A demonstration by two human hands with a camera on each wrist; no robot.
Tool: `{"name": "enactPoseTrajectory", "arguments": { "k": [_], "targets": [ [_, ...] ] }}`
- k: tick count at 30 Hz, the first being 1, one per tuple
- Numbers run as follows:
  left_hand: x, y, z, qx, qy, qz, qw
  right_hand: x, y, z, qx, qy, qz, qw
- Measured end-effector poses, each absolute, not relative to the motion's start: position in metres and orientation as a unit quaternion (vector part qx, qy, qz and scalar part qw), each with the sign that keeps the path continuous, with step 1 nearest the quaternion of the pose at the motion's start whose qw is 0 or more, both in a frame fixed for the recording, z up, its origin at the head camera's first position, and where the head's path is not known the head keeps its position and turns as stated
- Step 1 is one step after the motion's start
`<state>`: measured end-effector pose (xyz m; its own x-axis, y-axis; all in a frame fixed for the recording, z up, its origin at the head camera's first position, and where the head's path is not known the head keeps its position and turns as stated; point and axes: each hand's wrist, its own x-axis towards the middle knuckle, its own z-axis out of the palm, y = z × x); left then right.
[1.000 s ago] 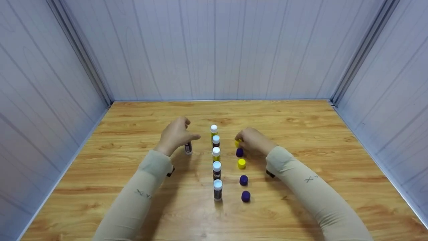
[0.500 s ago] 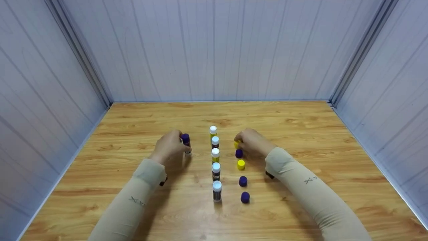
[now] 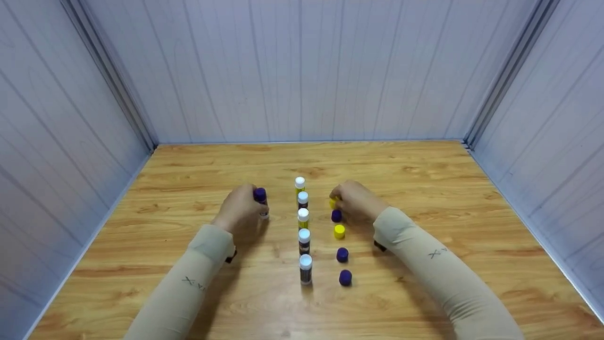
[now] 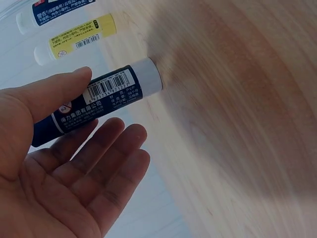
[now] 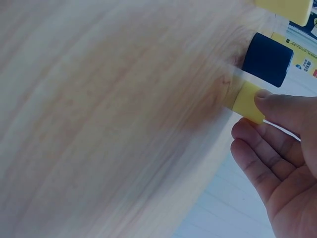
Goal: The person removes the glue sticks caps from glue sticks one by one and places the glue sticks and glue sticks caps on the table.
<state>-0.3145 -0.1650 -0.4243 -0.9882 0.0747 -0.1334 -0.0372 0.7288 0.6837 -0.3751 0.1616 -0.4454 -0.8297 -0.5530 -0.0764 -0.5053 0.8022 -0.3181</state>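
My left hand point(image 3: 238, 206) holds a capped glue stick point(image 3: 261, 194) that stands upright on the table, its cap dark purple. In the left wrist view, the thumb presses along the barcode side of this glue stick point(image 4: 111, 89), and the other fingers curve behind it. With thumb and fingertips, my right hand point(image 3: 357, 198) pinches a yellow cap point(image 5: 249, 102) at the far end of a row of caps. A dark blue cap point(image 5: 267, 59) sits beside it. Between the hands runs a line of uncapped glue sticks point(image 3: 306, 270), upright with white tops.
Nearer me in the cap row are a yellow cap point(image 3: 339, 231) and two dark purple caps point(image 3: 342, 255). A wooden table point(image 3: 424, 189) carries everything. Pale panel walls point(image 3: 302, 71) enclose it at the back and both sides.
My left hand has come down and slightly left from over the capped glue stick, and thumb and fingers now close around it. My right hand stays at the yellow cap.
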Motion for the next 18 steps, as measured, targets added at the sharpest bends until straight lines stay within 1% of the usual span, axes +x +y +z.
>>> {"name": "enactPoseTrajectory", "arguments": {
  "k": [4,11,18],
  "targets": [
    [-0.315,-0.167,-0.422,0.020,0.922,0.380,0.071,-0.375,0.161,-0.444,-0.266,0.947,-0.150,0.094],
    [-0.318,-0.167,-0.414,0.046,0.913,0.403,0.037,-0.379,0.162,-0.444,-0.293,0.944,-0.128,0.076],
    [-0.319,-0.160,-0.401,0.047,0.915,0.402,0.012,-0.378,0.160,-0.443,-0.287,0.945,-0.133,0.080]
  ]
}}
